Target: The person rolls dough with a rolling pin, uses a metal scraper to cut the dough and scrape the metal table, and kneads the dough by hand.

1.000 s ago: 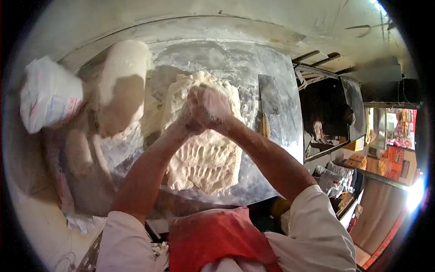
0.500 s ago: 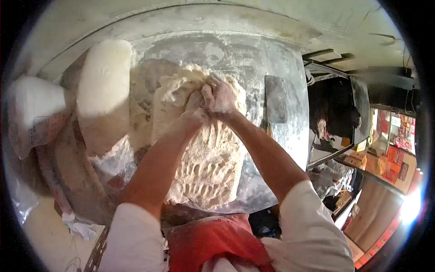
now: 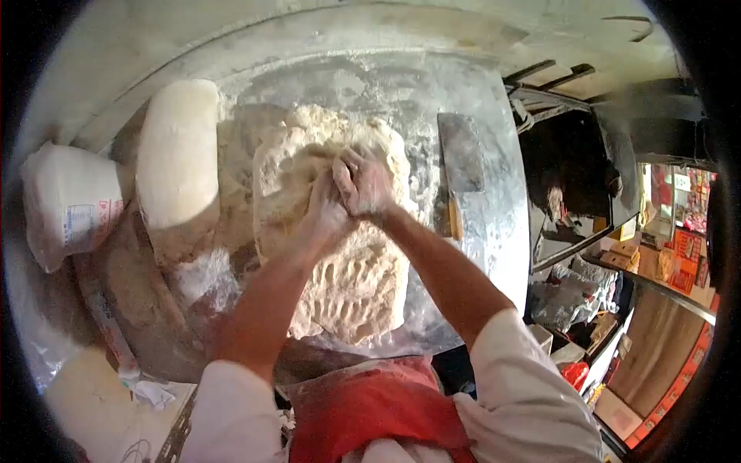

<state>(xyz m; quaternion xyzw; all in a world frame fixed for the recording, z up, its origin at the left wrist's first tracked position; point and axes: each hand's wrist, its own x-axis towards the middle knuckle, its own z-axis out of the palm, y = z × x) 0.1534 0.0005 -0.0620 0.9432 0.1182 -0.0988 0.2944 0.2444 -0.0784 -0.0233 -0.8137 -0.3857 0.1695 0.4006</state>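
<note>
A broad slab of pale dough (image 3: 351, 293) lies on the floury metal worktop (image 3: 482, 231), with rows of finger dents across its near half. My left hand (image 3: 330, 202) and my right hand (image 3: 364, 181) are pressed together on its upper middle. The right hand's curled fingers lie against and partly over the left, whose fingers are mostly hidden. Left of the slab rests a long smooth dough loaf (image 3: 179, 154). At the slab's right is a flat dark scraper blade (image 3: 461, 153) with a wooden handle (image 3: 455, 218).
A white plastic sack (image 3: 73, 202) stands at the far left. A pale wall (image 3: 309, 35) runs behind the worktop. To the right are a dark open cabinet (image 3: 567, 170), grey plastic bags (image 3: 575, 297) and a brown board (image 3: 660, 347). A red apron (image 3: 370, 417) is at the near edge.
My joined hands have come slightly down and nearer from the slab's far part, pressing into it. The camera view has shifted a little. The scraper lies where it was.
</note>
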